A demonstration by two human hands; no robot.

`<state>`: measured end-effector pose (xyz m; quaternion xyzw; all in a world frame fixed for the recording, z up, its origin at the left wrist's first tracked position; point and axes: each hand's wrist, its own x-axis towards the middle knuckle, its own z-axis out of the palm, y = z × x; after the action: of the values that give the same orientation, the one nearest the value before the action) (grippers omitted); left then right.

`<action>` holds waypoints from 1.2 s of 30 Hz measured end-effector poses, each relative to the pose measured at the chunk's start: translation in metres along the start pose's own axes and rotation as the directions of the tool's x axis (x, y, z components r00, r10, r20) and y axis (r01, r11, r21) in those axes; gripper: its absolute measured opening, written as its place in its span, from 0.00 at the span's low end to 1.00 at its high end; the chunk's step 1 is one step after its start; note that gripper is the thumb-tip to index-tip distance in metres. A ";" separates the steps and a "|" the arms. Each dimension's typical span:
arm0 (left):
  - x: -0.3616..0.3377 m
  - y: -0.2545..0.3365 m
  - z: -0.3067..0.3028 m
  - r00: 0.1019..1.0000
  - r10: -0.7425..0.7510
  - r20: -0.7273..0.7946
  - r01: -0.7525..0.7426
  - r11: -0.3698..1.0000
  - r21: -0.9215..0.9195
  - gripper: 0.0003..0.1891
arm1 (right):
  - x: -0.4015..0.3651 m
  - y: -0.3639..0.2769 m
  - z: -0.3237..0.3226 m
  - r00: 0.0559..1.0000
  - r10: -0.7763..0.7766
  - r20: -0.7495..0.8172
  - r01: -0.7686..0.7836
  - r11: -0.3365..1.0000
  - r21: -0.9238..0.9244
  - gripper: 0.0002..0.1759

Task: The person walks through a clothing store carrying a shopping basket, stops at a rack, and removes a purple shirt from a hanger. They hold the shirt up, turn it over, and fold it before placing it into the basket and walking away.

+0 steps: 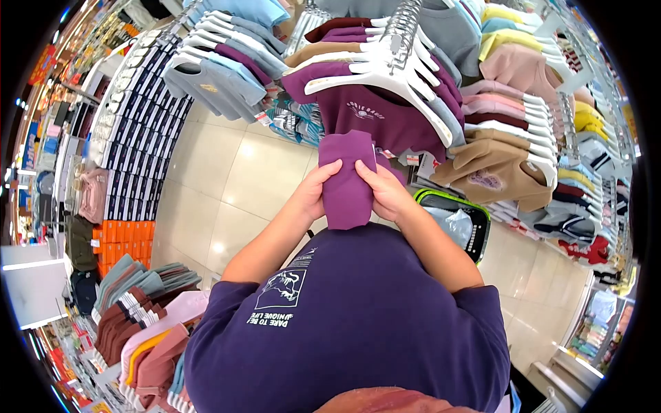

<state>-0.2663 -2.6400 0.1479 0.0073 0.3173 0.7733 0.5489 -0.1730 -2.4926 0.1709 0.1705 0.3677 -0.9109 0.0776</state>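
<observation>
A purple garment (346,196), folded into a narrow upright bundle, is held in front of my chest. My left hand (318,187) grips its left edge, thumb on the near face and fingers mostly hidden behind. On the opposite edge my right hand (384,191) is closed the same way, its thumb pressing the cloth. Just beyond the bundle hangs a purple printed T-shirt (379,115) on a white hanger (375,84); paper tags show near its hem.
Racks of hanging shirts stand ahead, with brown T-shirts (492,168) to the right and grey ones (213,88) to the left. A black basket with a green rim (447,198) holds plastic-wrapped items by my right forearm. Stacked boxes (134,148) line the left, beside tiled floor (217,172).
</observation>
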 end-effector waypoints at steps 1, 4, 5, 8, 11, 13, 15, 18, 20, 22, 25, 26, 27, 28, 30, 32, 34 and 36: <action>0.000 0.002 -0.001 1.000 0.013 -0.009 -0.012 1.000 0.013 0.25 | 0.000 0.003 0.000 1.000 -0.004 -0.028 0.003 0.999 -0.054 0.26; 0.001 0.005 -0.005 0.999 0.024 -0.035 -0.022 0.999 0.048 0.24 | -0.006 0.010 -0.008 0.997 -0.055 -0.062 0.038 0.968 -0.249 0.25; 0.001 0.008 -0.007 0.999 0.015 -0.043 -0.012 0.998 0.057 0.24 | -0.009 0.012 -0.011 0.994 -0.072 -0.076 0.045 0.949 -0.311 0.24; 0.003 0.015 -0.021 0.998 -0.050 -0.028 0.051 0.998 0.039 0.24 | -0.028 0.012 -0.043 0.943 -0.205 -0.264 0.096 0.923 -0.373 0.23; 0.006 0.018 -0.029 0.986 -0.151 0.063 0.157 0.983 -0.093 0.24 | -0.044 0.025 -0.091 0.812 -0.368 -0.452 0.271 0.925 -0.267 0.23; 0.006 0.015 -0.024 0.963 -0.225 0.150 0.251 0.950 -0.185 0.24 | -0.048 0.041 -0.106 0.774 -0.361 -0.520 0.275 0.932 -0.237 0.25; 0.011 0.004 -0.013 0.914 -0.290 0.284 0.358 0.905 -0.228 0.24 | -0.048 0.067 -0.118 0.863 -0.224 -0.453 0.194 0.974 -0.112 0.29; 0.020 -0.017 0.004 0.867 -0.363 0.342 0.444 0.875 -0.195 0.25 | -0.047 0.093 -0.101 0.896 -0.420 -0.145 0.436 0.894 0.101 0.40; 0.027 -0.033 0.013 0.863 -0.410 0.296 0.464 0.875 -0.140 0.24 | -0.066 0.080 -0.092 0.891 -0.448 -0.070 0.440 0.816 0.374 0.42; 0.028 -0.047 0.035 0.902 -0.361 0.235 0.352 0.932 0.081 0.24 | -0.091 0.058 -0.089 0.895 -0.446 0.013 0.319 0.660 0.680 0.44; 0.027 -0.072 0.072 0.922 -0.332 0.200 0.270 0.921 0.282 0.24 | -0.142 0.029 -0.081 0.851 -0.524 -0.042 0.412 0.614 0.673 0.47; 0.027 -0.084 0.083 0.923 -0.332 0.195 0.260 0.911 0.322 0.24 | -0.158 0.027 -0.084 0.834 -0.551 -0.023 0.406 0.585 0.702 0.49; 0.027 -0.096 0.092 0.935 -0.297 0.192 0.207 0.900 0.383 0.24 | -0.170 0.030 -0.090 0.826 -0.559 -0.081 0.489 0.637 0.596 0.50; 0.027 -0.111 0.103 0.946 -0.261 0.194 0.153 0.884 0.442 0.24 | -0.184 0.035 -0.098 0.811 -0.568 -0.139 0.558 0.680 0.476 0.51; 0.027 -0.144 0.124 0.961 -0.154 0.229 0.009 0.847 0.531 0.24 | -0.208 0.048 -0.116 0.708 -0.688 -0.159 0.706 0.688 0.170 0.51; 0.029 -0.182 0.141 0.954 -0.022 0.297 -0.165 0.790 0.590 0.23 | -0.234 0.063 -0.133 0.625 -0.749 -0.219 0.765 0.643 -0.016 0.51; 0.030 -0.219 0.155 0.945 0.043 0.324 -0.258 0.707 0.658 0.24 | -0.256 0.077 -0.155 0.567 -0.806 -0.168 0.797 0.589 -0.135 0.49; 0.029 -0.258 0.167 0.936 0.079 0.342 -0.314 0.625 0.715 0.28 | -0.276 0.089 -0.172 0.514 -0.833 -0.205 0.769 0.553 -0.319 0.54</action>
<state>0.0000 -2.4843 0.1431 0.3796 0.5285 0.6154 0.4449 0.1508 -2.4323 0.0995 0.1238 0.4956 -0.7605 -0.4009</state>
